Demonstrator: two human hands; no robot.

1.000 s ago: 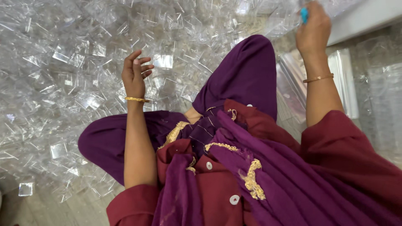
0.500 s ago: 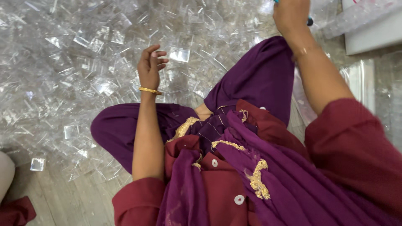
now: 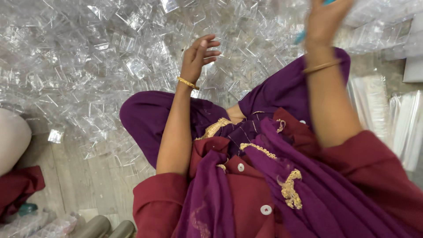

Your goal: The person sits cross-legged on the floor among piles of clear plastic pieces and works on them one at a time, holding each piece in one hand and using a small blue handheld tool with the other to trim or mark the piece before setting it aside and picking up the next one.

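I sit cross-legged on the floor in purple trousers [image 3: 145, 119] and a dark red top. A wide heap of small clear plastic pieces [image 3: 88, 57] lies in front of me. My left hand [image 3: 198, 55], with a gold bangle at the wrist, is raised over the heap, fingers apart and nothing in them. My right hand [image 3: 326, 20] is lifted at the top of the view and blurred by motion. It is closed around a thin blue object [image 3: 302, 37], with only its ends showing.
Stacks of clear plastic sheets [image 3: 396, 128] stand at the right, with a white box [image 3: 414, 66] beyond them. Another person's knee [image 3: 11, 136] and dark red cloth [image 3: 17, 185] are at the left. Two metal cylinders [image 3: 105, 227] lie at the bottom edge.
My right hand has swung leftward with the blue object and is now blurred. My left hand stays raised over the heap. The view has shifted, and the person at the left has come into it.
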